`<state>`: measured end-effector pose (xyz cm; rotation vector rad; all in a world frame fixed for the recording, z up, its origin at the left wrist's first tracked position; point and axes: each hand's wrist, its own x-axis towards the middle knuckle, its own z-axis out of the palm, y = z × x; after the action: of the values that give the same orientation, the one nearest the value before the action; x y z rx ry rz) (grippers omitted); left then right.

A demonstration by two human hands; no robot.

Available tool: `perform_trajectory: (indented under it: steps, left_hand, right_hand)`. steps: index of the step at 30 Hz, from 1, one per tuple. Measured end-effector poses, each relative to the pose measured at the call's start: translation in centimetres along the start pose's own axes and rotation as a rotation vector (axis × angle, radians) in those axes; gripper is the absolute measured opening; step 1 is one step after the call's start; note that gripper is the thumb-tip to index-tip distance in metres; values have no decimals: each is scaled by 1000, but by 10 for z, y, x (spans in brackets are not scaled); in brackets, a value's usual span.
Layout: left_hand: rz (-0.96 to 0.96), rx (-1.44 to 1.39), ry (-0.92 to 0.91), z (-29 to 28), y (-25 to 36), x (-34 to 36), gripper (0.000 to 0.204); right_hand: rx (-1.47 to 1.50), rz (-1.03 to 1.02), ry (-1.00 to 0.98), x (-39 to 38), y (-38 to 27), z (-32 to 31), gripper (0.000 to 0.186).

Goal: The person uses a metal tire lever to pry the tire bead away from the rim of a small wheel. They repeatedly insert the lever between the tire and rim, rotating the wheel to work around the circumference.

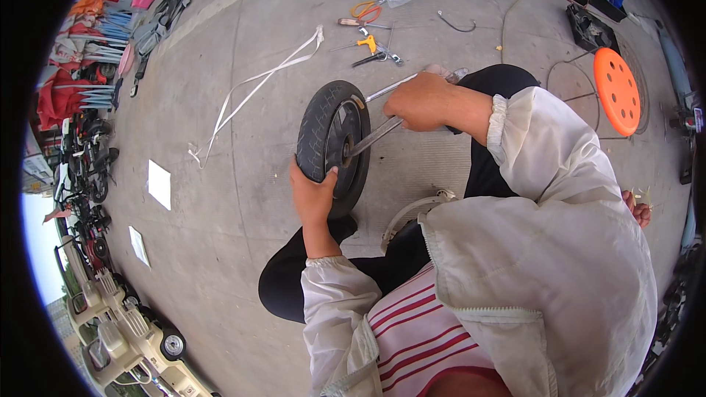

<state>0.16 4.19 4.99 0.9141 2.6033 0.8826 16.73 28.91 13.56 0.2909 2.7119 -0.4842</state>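
Observation:
A small black wheel with its tyre (315, 132) stands upright on the ground in front of me. My left hand (313, 192) is wrapped round its lower left side, thumb toward the rim. My right hand (425, 103) is closed on a flat metal bar (376, 138), whose far end reaches the wheel's hub (347, 148). The exact kind of bar is not clear. Just beyond my right hand, a shiny silver rod (390, 87) shows, partly hidden by the hand.
Orange-handled scissors (365, 10), a screwdriver (360, 23) and a yellow-handled tool (367, 44) lie beyond the wheel. White straps (246, 87) lie left, an orange round stool (616, 92) right. Another person's hand (638, 209) shows at right. Parked vehicles (121, 323) line the left.

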Motion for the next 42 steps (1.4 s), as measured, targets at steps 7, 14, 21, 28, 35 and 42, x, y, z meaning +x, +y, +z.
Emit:
perform_trajectory:
  steps: [7, 14, 21, 28, 35, 42]
  left_hand:
    - [-130, 66, 59, 9, -12, 7, 75]
    - [-87, 146, 116, 16, -13, 6, 63]
    - [-56, 211, 161, 19, -11, 3, 58]
    - [-69, 226, 166, 20, -5, 3, 56]
    - [-45, 250, 151, 23, -1, 3, 55]
    - [-98, 136, 182, 21, -19, 2, 65]
  right_hand:
    - [15, 16, 108, -6, -9, -6, 16]
    - [24, -68, 198, 2, -15, 6, 14]
    - [-108, -115, 239, 7, -23, 6, 22]
    - [-254, -158, 227, 15, -36, 7, 23]
    - [-291, -181, 120, 26, -72, -6, 20]
    - [-128, -140, 157, 34, -55, 13, 19]
